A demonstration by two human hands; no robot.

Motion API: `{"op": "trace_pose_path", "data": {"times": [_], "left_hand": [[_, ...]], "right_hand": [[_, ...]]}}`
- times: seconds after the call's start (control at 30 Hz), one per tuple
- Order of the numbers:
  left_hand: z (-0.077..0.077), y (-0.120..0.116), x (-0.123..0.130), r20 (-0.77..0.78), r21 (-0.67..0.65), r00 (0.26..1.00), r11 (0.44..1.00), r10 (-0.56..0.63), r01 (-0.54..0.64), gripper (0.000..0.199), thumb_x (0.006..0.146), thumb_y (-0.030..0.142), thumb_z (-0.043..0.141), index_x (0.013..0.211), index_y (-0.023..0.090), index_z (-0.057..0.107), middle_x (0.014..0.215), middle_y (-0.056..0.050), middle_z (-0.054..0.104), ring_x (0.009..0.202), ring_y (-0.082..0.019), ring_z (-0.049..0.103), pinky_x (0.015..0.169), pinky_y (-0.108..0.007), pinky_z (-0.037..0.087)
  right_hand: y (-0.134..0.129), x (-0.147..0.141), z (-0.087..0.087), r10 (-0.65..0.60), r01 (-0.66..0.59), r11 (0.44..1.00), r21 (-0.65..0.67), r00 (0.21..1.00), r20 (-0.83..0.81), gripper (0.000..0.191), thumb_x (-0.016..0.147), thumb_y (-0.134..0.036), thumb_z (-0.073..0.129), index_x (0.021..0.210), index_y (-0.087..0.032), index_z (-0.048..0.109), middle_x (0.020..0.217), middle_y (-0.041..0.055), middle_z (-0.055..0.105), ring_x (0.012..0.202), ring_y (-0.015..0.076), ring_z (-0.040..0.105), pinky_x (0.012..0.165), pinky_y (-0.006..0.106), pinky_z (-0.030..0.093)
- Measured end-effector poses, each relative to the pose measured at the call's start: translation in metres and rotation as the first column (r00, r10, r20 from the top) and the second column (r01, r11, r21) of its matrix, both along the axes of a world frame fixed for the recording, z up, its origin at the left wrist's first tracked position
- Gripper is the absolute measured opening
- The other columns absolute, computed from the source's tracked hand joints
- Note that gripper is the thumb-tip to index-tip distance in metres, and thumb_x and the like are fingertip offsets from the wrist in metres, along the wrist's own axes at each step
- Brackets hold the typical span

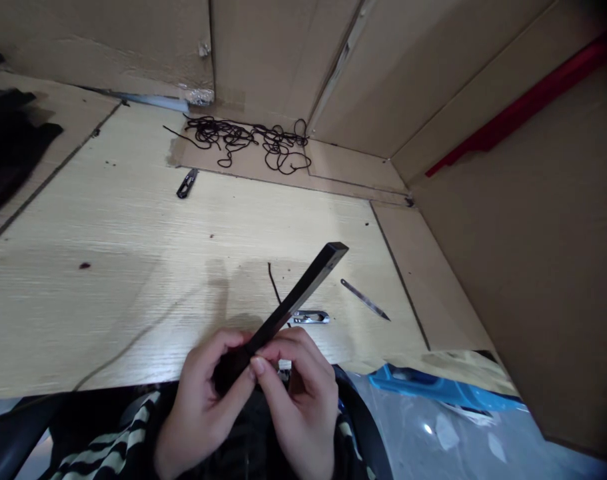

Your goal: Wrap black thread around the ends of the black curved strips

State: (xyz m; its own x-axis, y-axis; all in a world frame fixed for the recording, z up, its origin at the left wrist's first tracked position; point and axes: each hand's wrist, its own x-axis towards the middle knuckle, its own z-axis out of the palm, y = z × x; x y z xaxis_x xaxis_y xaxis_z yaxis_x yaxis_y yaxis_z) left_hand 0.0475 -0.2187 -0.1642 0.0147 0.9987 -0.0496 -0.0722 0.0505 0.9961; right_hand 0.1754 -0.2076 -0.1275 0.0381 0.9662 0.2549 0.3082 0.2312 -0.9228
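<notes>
A long, narrow black bar [300, 290] with a squared far end slants up to the right over the table. Around its lower end, my left hand [200, 390] is closed, and a dark part of the piece sits inside the curled fingers. Thumb and fingertips of my right hand [306, 390] pinch the same lower end, right beside the left thumb. What the fingertips press there is partly hidden. Just beyond the right hand lie thread snips [312, 317] and a short dark cord [273, 280]. A thin pointed metal tool [365, 299] rests farther right.
Tangled dark cord [233, 137] lies along the back on cardboard. A second pair of snips [187, 183] is at the back left. Black material [13, 147] covers the left corner. Cardboard walls [513, 267] enclose the back and right. A blue plastic object [433, 387] sits below the right table edge.
</notes>
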Motion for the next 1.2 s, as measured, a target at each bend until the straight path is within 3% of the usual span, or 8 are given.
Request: {"op": "trace_pose_path", "data": {"times": [0.1, 0.4, 0.7, 0.83, 0.9, 1.0, 1.1, 1.2], "left_hand": [[-0.008, -0.006, -0.007, 0.05, -0.007, 0.999, 1.0, -0.005, 0.005, 0.023, 0.088, 0.029, 0.06, 0.11, 0.029, 0.064, 0.111, -0.001, 0.07, 0.103, -0.017, 0.064, 0.084, -0.018, 0.05], [0.013, 0.007, -0.003, -0.095, 0.048, 0.995, 0.999, 0.012, -0.007, 0.018, 0.091, 0.032, 0.055, 0.1, 0.027, 0.07, 0.085, 0.001, 0.072, 0.073, -0.012, 0.062, 0.066, -0.015, 0.049], [0.023, 0.009, -0.002, 0.051, -0.019, 0.996, 0.997, -0.073, 0.074, 0.021, 0.092, 0.035, 0.053, 0.102, 0.024, 0.068, 0.082, 0.0, 0.071, 0.073, -0.015, 0.064, 0.065, -0.02, 0.049], [0.031, 0.012, 0.0, 0.114, -0.031, 0.986, 0.991, -0.123, 0.127, 0.021, 0.095, 0.035, 0.049, 0.097, 0.025, 0.066, 0.066, 0.003, 0.067, 0.061, -0.012, 0.062, 0.059, -0.019, 0.046], [0.034, 0.013, 0.0, 0.135, -0.039, 0.982, 0.989, -0.134, 0.141, 0.022, 0.094, 0.037, 0.049, 0.095, 0.023, 0.066, 0.065, 0.002, 0.067, 0.059, -0.011, 0.062, 0.056, -0.019, 0.045], [0.033, 0.015, 0.001, 0.197, -0.101, 0.973, 0.984, -0.123, 0.145, 0.021, 0.093, 0.038, 0.052, 0.094, 0.022, 0.065, 0.08, -0.002, 0.074, 0.06, -0.011, 0.063, 0.055, -0.02, 0.045], [0.029, 0.018, 0.001, 0.299, -0.162, 0.948, 0.973, -0.11, 0.164, 0.02, 0.091, 0.04, 0.056, 0.09, 0.021, 0.061, 0.093, -0.004, 0.074, 0.062, -0.012, 0.063, 0.059, -0.022, 0.049], [0.025, 0.02, 0.0, 0.344, -0.19, 0.934, 0.968, -0.091, 0.165, 0.017, 0.09, 0.038, 0.057, 0.088, 0.021, 0.059, 0.094, -0.003, 0.074, 0.063, -0.012, 0.063, 0.06, -0.022, 0.049]], "right_hand": [[0.002, -0.001, -0.001, -0.007, 0.0, 0.997, -0.077, 0.996, -0.09, 0.014, 0.078, -0.011, 0.067, 0.075, -0.022, 0.06, 0.075, -0.0034, 0.06, 0.071, 0.0106, 0.058, 0.063, 0.021, 0.046], [0.008, -0.002, 0.003, -0.082, -0.047, 0.943, -0.328, 0.926, -0.368, 0.019, 0.073, -0.016, 0.07, 0.077, -0.022, 0.052, 0.07, -0.0043, 0.053, 0.064, 0.0112, 0.051, 0.059, 0.023, 0.045], [0.005, -0.01, 0.01, -0.06, 0.033, 0.995, -0.089, 0.944, -0.324, 0.018, 0.075, -0.012, 0.065, 0.078, -0.022, 0.05, 0.065, -0.005, 0.05, 0.055, 0.0092, 0.048, 0.048, 0.019, 0.043], [0.012, 0.034, 0.001, -0.204, 0.206, 0.971, 0.121, 0.979, -0.029, 0.007, 0.086, -0.016, 0.059, 0.089, -0.022, 0.061, 0.076, 0.0006, 0.065, 0.066, 0.0138, 0.062, 0.058, 0.024, 0.052], [0.021, 0.07, -0.006, -0.374, 0.298, 0.919, 0.259, 0.867, 0.328, 0.006, 0.087, -0.019, 0.06, 0.09, -0.021, 0.065, 0.084, 0.0042, 0.07, 0.076, 0.0181, 0.065, 0.068, 0.03, 0.054], [0.036, 0.119, -0.017, -0.399, 0.219, 0.917, 0.333, 0.48, 0.781, 0.021, 0.092, -0.027, 0.053, 0.099, -0.014, 0.068, 0.091, 0.0126, 0.073, 0.084, 0.0262, 0.067, 0.075, 0.038, 0.052], [0.048, 0.144, -0.026, -0.308, 0.108, 0.951, 0.289, 0.247, 0.919, 0.029, 0.094, -0.026, 0.048, 0.108, -0.009, 0.067, 0.094, 0.0142, 0.074, 0.085, 0.0272, 0.066, 0.074, 0.037, 0.051], [0.055, 0.151, -0.032, -0.26, 0.063, 0.965, 0.253, 0.151, 0.954, 0.026, 0.094, -0.021, 0.048, 0.107, -0.009, 0.068, 0.095, 0.0125, 0.074, 0.083, 0.0253, 0.067, 0.071, 0.034, 0.05]]}}
